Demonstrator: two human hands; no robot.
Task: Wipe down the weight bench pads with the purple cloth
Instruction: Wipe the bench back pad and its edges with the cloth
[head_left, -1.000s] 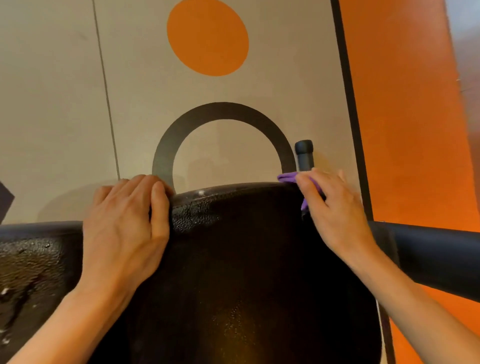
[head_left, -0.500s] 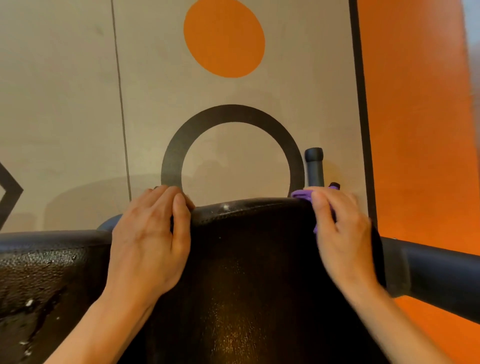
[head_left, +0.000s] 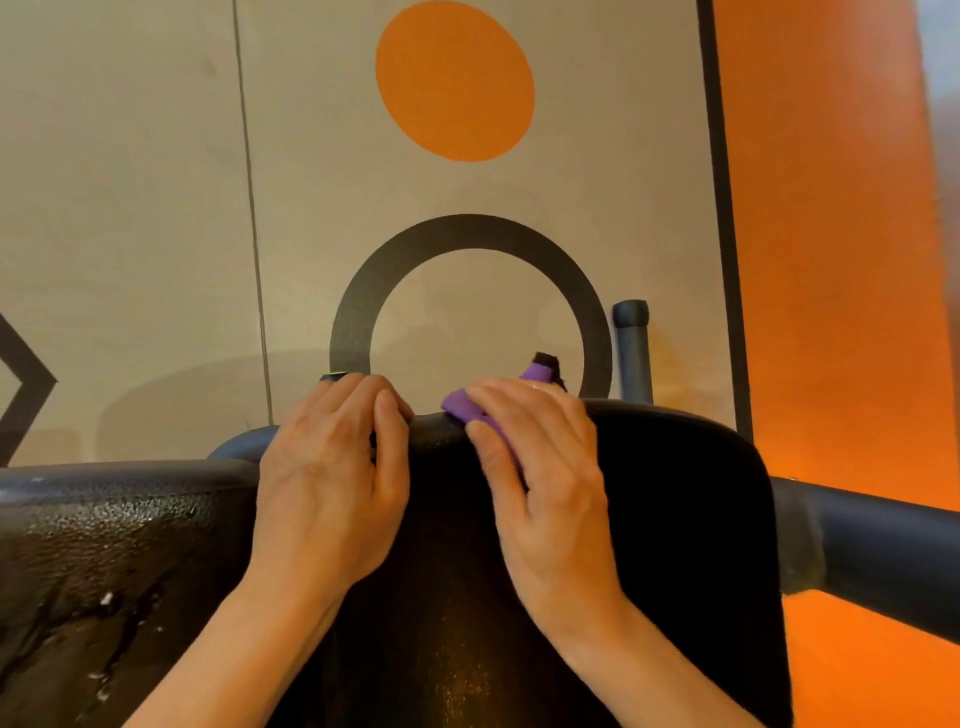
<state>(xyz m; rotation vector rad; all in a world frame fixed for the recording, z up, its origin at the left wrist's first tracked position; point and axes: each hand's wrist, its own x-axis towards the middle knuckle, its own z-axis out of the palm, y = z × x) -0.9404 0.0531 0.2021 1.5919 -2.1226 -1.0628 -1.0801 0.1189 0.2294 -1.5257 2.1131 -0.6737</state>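
Observation:
A black padded bench pad fills the lower middle of the view, its rounded top edge facing away from me. My right hand presses a bunched purple cloth over that top edge, near its middle; most of the cloth is hidden under the fingers. My left hand lies flat on the pad just left of it, fingers curled over the edge, holding no cloth. A second black pad at the lower left looks textured, with wet streaks and white specks.
Dark metal frame tubes stand at the right and as an upright post behind the pad. The floor beyond is beige with a black ring, an orange dot and an orange strip on the right.
My right hand has slid the cloth leftward along the pad's top edge, from the right corner to near the middle, close to my left hand, which kept its grip on the edge.

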